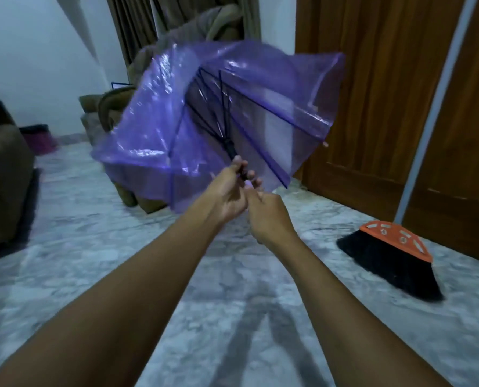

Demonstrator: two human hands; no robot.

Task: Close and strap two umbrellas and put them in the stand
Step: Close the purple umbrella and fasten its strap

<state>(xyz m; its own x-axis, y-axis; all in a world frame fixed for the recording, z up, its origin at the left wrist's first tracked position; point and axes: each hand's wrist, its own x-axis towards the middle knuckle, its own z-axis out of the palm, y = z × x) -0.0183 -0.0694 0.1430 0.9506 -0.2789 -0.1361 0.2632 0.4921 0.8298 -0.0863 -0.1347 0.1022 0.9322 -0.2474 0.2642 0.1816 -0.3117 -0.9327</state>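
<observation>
A see-through purple umbrella (160, 118) with black ribs is held out in front of me, its canopy partly folded in and blurred. My left hand (228, 191) grips the black shaft just below the runner. My right hand (269, 213) is closed around the lower end of the shaft, right beside the left hand; the handle is hidden inside it. No second umbrella and no stand can be picked out.
A broom (394, 255) with an orange head and black bristles leans at the right against wooden doors (372, 107). Brown sofas stand at the left (1, 177) and behind the umbrella. A dark pink bin (38, 138) sits by the far wall. Marble floor (121, 261) lies below.
</observation>
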